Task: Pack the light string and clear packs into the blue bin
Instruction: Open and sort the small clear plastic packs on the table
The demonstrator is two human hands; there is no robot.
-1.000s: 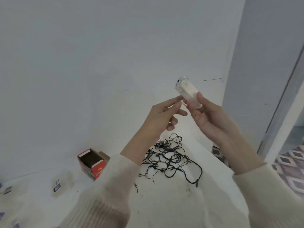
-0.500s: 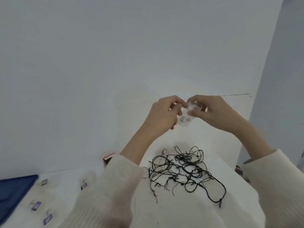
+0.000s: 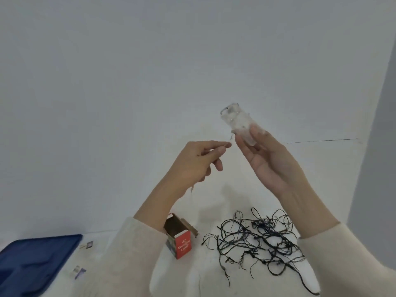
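Note:
My right hand (image 3: 270, 159) holds a clear pack (image 3: 237, 123) up in front of the white wall, thumb and fingers round its lower end. Just to its left my left hand (image 3: 199, 161) pinches a thin wire between thumb and forefinger; the wire hangs down past the wrist. A tangled black light string (image 3: 257, 239) lies on the white surface below my right forearm. The blue bin (image 3: 32, 262) sits at the lower left edge. Small clear packs (image 3: 78, 272) lie beside the bin.
An open red LED light box (image 3: 180, 239) stands on the surface between my forearms. Another small pack (image 3: 87, 245) lies near the bin's far corner. A grey wall corner (image 3: 381, 146) rises at the right.
My hands have come apart: the right one lifted the clear pack up and right, the left drew back pinching the wire. The view shifted, showing the red box and more of the bin.

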